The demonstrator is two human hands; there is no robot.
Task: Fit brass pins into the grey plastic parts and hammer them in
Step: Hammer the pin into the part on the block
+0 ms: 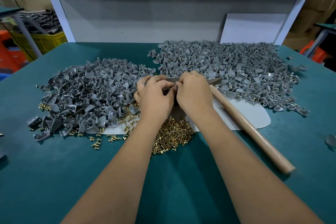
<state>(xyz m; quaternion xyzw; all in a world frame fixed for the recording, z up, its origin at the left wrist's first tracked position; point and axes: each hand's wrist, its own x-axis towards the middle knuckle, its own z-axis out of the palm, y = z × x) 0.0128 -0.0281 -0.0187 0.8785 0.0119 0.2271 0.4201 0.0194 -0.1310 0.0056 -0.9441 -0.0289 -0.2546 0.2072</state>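
Observation:
My left hand point(154, 94) and my right hand point(193, 91) meet at the table's middle, fingertips together around a small grey plastic part point(166, 90) that is mostly hidden. My right fingertips pinch something tiny at its top; a pin there cannot be made out. A heap of brass pins point(172, 134) lies under my wrists. One pile of grey parts point(87, 96) spreads to the left, a larger pile point(227, 63) at the back right. A hammer with a wooden handle point(249, 125) lies to the right, its metal head point(215, 81) behind my right hand.
The green table mat point(54, 169) carries a pale grey sheet point(254, 116) under the hammer. Loose pins point(98, 142) are scattered at the front left. A white board point(252, 29) leans at the back. A yellow crate point(49, 40) stands off the table at left.

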